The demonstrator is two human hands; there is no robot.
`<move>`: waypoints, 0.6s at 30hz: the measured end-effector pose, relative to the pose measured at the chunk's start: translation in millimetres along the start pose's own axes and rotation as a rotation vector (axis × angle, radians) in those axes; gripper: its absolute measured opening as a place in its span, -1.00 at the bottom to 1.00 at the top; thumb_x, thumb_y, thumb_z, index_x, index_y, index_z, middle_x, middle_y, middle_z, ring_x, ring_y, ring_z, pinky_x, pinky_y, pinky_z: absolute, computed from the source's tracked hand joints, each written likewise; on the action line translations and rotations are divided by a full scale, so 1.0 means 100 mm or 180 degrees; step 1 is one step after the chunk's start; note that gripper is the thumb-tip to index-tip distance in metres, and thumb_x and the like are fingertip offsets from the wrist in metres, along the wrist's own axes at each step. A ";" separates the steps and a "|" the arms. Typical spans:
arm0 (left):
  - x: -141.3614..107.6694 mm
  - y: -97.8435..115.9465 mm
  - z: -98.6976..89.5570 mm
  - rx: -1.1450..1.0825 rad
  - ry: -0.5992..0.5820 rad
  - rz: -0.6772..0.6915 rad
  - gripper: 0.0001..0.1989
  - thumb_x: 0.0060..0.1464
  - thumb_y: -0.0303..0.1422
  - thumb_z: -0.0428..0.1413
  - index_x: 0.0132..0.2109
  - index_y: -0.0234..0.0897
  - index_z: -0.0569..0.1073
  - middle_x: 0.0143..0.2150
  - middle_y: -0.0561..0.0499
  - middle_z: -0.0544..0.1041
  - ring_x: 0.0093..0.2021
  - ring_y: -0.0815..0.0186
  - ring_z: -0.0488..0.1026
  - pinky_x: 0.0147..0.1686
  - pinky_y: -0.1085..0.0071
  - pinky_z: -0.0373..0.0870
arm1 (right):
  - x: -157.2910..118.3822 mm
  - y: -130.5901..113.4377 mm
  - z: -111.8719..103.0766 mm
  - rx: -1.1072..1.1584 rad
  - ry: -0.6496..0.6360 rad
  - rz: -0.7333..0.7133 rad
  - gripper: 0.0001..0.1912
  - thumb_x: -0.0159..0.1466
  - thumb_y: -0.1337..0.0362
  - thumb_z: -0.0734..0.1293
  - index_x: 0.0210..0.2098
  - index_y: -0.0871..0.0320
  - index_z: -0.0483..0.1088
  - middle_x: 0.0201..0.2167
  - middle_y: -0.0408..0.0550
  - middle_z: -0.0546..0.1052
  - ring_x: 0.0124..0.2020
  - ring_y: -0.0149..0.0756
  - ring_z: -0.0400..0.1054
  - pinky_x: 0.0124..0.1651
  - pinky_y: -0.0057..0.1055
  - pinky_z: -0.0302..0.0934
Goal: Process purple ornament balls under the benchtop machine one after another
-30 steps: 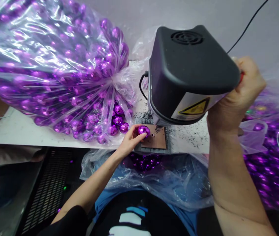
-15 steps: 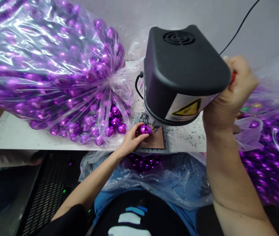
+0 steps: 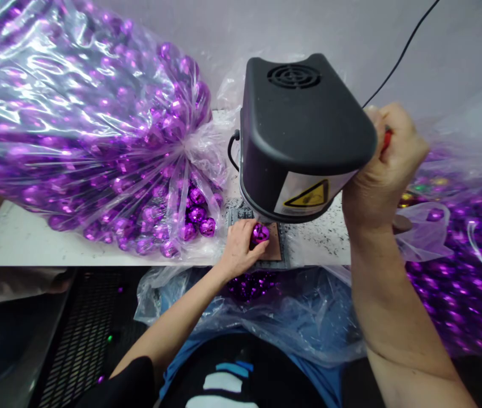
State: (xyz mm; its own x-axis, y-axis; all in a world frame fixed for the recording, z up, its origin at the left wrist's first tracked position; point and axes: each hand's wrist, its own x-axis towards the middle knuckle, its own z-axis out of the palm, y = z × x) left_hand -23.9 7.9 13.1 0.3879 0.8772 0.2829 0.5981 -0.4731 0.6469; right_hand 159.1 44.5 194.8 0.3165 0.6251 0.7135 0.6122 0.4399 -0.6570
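My left hand is closed around a shiny purple faceted ball, thumb in front and fingers behind. The ball is over a brown board on the press base, just below the head of a black machine. That head, with a round vent on top and a yellow warning label, hides whatever is directly under it. At its right side, my right hand is wrapped round a handle whose red part shows between the fingers.
A big clear bag of purple balls covers the left of the white table, several balls at its mouth. An open plastic bag with purple balls hangs at my lap. More purple balls are at right. Dark flakes litter the tabletop.
My left hand has shifted right with the purple ball, bringing it closer under the machine head. My right hand keeps its grip on the handle. The whole view has shifted slightly.
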 end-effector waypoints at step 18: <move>-0.02 0.06 0.15 0.0278 0.0362 -0.0146 -0.63 0.11 -0.28 0.20 0.04 -0.24 0.32 -0.04 -0.08 0.49 0.07 0.11 0.38 0.30 -0.03 0.03 | 0.12 -0.10 -0.22 -0.0066 -0.0746 0.0371 -0.67 0.26 0.13 0.24 -0.47 0.29 0.25 -0.60 -0.25 0.14 -0.52 -0.81 0.02 -0.48 -0.68 -0.17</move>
State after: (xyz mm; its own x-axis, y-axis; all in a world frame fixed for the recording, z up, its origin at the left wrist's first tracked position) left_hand -10.3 2.3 5.8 0.2799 0.8993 0.3361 0.6741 -0.4334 0.5981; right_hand 173.3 33.7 215.5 0.2107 0.8041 0.5558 0.5970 0.3444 -0.7246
